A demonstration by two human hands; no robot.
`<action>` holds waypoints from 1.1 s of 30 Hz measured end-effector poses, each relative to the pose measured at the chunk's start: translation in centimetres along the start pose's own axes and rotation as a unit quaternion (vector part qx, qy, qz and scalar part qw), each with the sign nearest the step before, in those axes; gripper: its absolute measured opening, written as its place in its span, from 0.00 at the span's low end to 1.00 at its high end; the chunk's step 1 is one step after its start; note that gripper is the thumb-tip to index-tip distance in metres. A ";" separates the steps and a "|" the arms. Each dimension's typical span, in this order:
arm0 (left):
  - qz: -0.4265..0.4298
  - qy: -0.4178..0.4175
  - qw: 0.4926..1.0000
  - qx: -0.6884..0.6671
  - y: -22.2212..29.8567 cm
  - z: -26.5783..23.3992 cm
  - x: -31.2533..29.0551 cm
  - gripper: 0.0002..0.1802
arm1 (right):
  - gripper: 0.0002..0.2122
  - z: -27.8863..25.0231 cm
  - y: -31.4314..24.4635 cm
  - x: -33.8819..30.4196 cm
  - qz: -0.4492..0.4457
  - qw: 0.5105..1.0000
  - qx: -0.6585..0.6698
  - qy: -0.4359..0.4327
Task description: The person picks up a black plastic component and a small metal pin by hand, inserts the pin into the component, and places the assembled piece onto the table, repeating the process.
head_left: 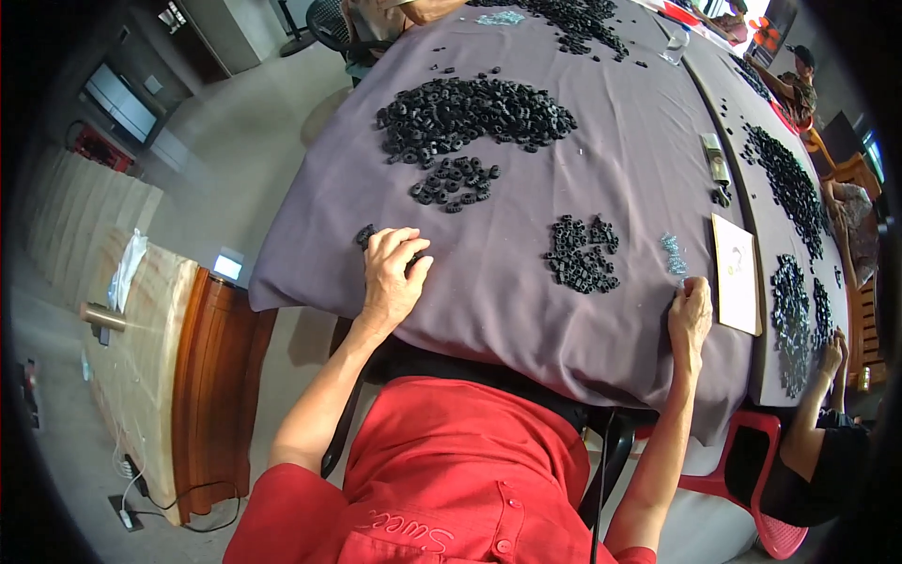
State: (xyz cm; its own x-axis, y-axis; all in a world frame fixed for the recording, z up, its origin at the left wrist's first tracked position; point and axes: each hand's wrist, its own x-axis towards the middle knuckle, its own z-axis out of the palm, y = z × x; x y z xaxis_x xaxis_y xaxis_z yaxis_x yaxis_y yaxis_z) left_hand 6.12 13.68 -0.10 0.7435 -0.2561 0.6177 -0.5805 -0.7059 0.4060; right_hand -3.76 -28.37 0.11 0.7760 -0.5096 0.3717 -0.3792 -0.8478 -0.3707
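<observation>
My left hand (391,274) is at the table's near left, its fingers curled over small black plastic parts. One black part (413,261) shows between the thumb and fingers, and other black parts (365,236) lie against the fingertips. Farther right, my right hand (692,318) has thumb and forefinger pinched at the near end of a small pile of clear bluish pieces (673,254). What sits in that pinch is too small to make out. Between my hands lies a cluster of black parts (581,254); a smaller group (455,182) and a big heap (474,115) lie beyond.
A grey-purple cloth (489,310) covers the table. Right of my right hand lies a pale board (736,274), with a small packet (715,158) beyond it. A clear bottle (676,44) stands far off. Other people work along the right side, near more black heaps (787,179).
</observation>
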 end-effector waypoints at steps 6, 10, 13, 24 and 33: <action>0.001 -0.002 1.000 0.022 -0.9 -0.6 0.0 0.06 | 0.09 0.1 -0.6 0.1 -0.011 0.994 0.105 0.030; -0.006 -0.011 1.000 0.019 -0.8 -0.6 0.3 0.07 | 0.09 0.1 -0.7 0.0 0.087 0.972 0.219 0.021; -0.001 -0.012 0.999 0.031 -0.6 -0.6 0.3 0.09 | 0.06 -0.8 -1.8 -0.6 0.078 0.964 0.249 0.040; 0.054 0.021 0.998 -0.008 1.0 3.6 6.4 0.06 | 0.06 0.3 -5.2 -3.1 0.071 0.937 0.343 0.007; -0.032 -0.078 0.980 0.181 0.9 10.2 12.5 0.12 | 0.06 0.6 -5.5 -3.3 0.036 0.955 0.295 0.010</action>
State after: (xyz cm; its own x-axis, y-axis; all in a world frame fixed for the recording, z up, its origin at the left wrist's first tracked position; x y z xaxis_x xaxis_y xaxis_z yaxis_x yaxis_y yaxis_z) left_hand 18.31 3.14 1.14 0.8330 -0.2810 0.4766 -0.3957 -0.9047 0.1581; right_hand -3.94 -21.89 0.37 0.7463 -0.5711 0.3420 -0.0758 -0.5833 -0.8087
